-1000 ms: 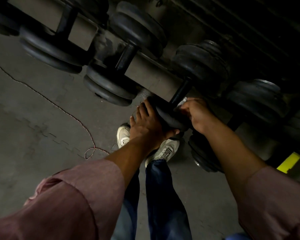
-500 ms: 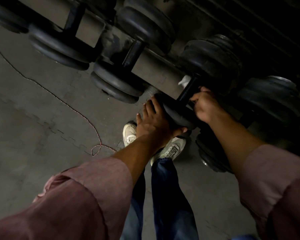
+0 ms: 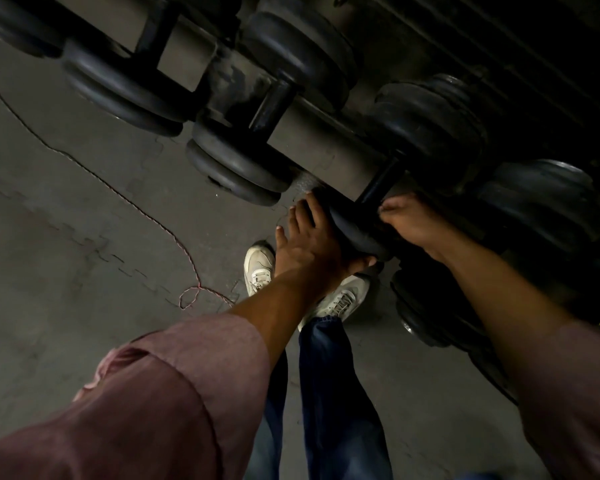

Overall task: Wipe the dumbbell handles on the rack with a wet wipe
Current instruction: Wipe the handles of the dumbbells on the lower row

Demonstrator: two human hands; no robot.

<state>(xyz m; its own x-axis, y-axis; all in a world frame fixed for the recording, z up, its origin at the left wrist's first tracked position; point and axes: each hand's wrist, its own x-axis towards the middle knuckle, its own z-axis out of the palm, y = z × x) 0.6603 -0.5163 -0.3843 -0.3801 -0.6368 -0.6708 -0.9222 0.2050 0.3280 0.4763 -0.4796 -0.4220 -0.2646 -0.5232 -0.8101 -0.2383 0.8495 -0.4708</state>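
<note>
While our left hand (image 3: 309, 244) cups the near weight (image 3: 357, 233) of the dumbbell, fingers spread over its rim, our right hand (image 3: 409, 220) has slid back down the handle (image 3: 381, 183) from half a second ago. It now sits curled at the handle's near end, and the wipe, visible then, is hidden. We judge one stroke finished. The handle's long axis runs from the near weight up-right, away across the rack rail (image 3: 326, 140).
</note>
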